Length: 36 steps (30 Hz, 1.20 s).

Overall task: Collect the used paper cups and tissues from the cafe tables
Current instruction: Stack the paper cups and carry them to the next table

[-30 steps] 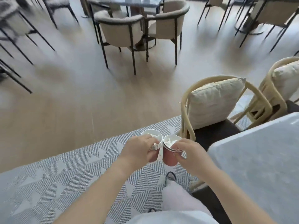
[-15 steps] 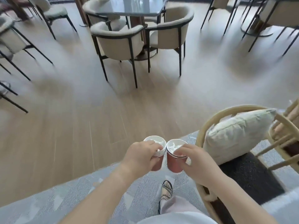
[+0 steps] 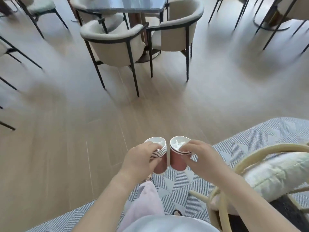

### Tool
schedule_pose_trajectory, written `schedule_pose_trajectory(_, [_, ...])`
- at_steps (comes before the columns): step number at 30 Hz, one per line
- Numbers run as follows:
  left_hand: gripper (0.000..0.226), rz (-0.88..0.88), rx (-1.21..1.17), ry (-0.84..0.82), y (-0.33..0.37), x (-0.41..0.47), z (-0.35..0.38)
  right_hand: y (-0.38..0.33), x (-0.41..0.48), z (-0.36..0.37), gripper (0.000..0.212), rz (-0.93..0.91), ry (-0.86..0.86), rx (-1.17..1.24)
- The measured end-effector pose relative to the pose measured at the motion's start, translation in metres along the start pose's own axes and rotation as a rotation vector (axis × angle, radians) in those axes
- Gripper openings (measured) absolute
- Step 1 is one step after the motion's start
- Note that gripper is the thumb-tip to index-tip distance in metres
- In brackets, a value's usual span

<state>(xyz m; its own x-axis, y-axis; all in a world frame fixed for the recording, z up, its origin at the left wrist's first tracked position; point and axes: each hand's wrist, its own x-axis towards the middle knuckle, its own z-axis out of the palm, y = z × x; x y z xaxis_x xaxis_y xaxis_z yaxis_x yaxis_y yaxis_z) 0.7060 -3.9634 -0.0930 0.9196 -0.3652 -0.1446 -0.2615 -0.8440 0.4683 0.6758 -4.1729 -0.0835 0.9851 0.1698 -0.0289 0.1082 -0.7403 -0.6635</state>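
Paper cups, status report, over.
Left hand grips left cup stack. Right hand grips right cups. Tissues inside both. Rattan chair close at right.

You can read no text, label, brand, number or sign anywhere in this view. The red sides of the left cups [image 3: 162, 164] and the right cups [image 3: 177, 161] show plain colour where they are uncovered, and the chairs [image 3: 115, 47] beyond are too blurred to tell.

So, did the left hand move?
Yes. The left hand was above the rug; now it is forward past its edge, over the wooden floor.
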Motion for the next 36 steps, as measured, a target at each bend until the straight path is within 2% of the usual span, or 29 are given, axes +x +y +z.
schedule_pose_trajectory(4, [0.032,0.012,-0.038,-0.012,-0.027,0.080,-0.018,0.013,0.072,-0.010,0.017,0.058,0.015,-0.023])
schedule_pose_trajectory(11, [0.033,0.153,-0.010,-0.041,-0.054,0.228,-0.071,0.019,0.193,-0.037,0.019,0.166,0.113,0.001])
schedule_pose_trajectory(17, [0.033,0.274,0.029,-0.136,-0.043,0.327,-0.075,0.053,0.237,-0.064,0.016,0.316,0.228,0.015])
schedule_pose_trajectory(27, [0.031,0.625,0.061,-0.338,0.094,0.505,-0.020,0.170,0.269,-0.155,0.016,0.607,0.483,-0.001])
schedule_pose_trajectory(36, [0.032,0.763,0.105,-0.327,0.239,0.670,0.000,0.286,0.340,-0.287,0.014,0.648,0.569,-0.007])
